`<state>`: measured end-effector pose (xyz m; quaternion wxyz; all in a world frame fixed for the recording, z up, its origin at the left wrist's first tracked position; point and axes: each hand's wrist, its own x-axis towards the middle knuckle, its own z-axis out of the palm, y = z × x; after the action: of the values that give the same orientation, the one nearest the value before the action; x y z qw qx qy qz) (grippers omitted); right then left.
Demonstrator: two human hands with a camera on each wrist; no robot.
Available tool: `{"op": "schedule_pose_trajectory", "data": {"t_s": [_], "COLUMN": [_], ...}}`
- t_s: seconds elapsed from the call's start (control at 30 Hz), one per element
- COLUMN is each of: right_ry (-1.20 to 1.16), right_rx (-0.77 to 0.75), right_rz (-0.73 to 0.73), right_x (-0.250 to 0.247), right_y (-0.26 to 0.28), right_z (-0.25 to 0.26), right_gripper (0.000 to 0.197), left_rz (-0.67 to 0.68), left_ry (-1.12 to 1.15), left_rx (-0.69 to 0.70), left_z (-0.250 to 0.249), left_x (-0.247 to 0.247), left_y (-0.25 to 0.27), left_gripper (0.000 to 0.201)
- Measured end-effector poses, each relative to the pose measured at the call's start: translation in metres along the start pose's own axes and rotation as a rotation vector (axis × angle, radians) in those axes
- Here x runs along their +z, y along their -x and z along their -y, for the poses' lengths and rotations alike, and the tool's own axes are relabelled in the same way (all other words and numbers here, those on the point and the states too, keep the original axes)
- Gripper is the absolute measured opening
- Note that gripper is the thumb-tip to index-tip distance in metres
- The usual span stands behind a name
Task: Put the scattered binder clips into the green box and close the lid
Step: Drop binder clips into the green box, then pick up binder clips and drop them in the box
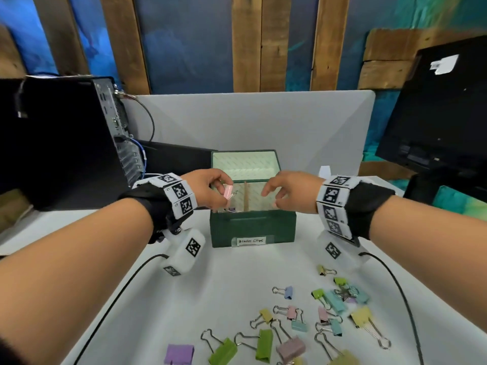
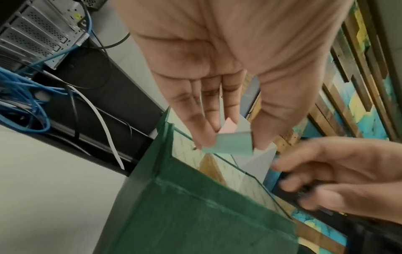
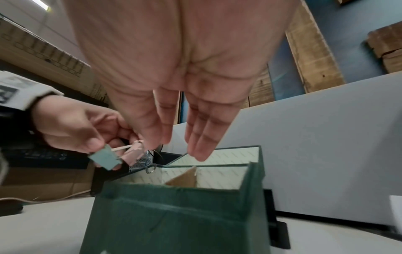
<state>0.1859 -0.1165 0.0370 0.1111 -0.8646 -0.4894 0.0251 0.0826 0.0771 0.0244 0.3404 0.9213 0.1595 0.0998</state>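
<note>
The green box stands mid-table with its lid upright behind it and a brown divider inside. My left hand hovers over the box's left compartment, pinching a pink binder clip and a teal binder clip between thumb and fingers. In the right wrist view the teal clip and the pink clip hang from that hand above the box. My right hand floats over the right compartment, fingers straight and holding nothing. Several pastel clips lie scattered on the white table in front.
A black computer tower with blue cables stands at the left, a black monitor at the right. A grey divider panel rises behind the box. Black wrist-camera cables trail across the table on both sides.
</note>
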Motion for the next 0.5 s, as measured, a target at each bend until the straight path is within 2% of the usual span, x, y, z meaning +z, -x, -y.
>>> {"op": "schedule_pose_trajectory", "data": {"t_s": [0.17,0.3,0.43,0.5], "right_ry": [0.089,0.158,0.173,0.186], "right_rx": [0.048,0.08,0.099,0.106], "right_rz": [0.116,0.244,0.365,0.409], "right_x": [0.01,0.022,0.03,0.032], "right_y": [0.033,0.049,0.059,0.065], "right_z": [-0.028,-0.045,-0.05,-0.05], "right_gripper": [0.028,0.028,0.03,0.032], "left_rz": [-0.058,-0.048,-0.015,0.062], "left_ry": [-0.176,-0.185,-0.236,-0.294], "left_rx": [0.001,0.01,0.132,0.178], "left_z": [0.001,0.002,-0.013,-0.024], "left_x": [0.01,0.018,0.019,0.021], "left_y": [-0.015,-0.013,0.004,0.019], "left_gripper": [0.055,0.056,0.039,0.028]}}
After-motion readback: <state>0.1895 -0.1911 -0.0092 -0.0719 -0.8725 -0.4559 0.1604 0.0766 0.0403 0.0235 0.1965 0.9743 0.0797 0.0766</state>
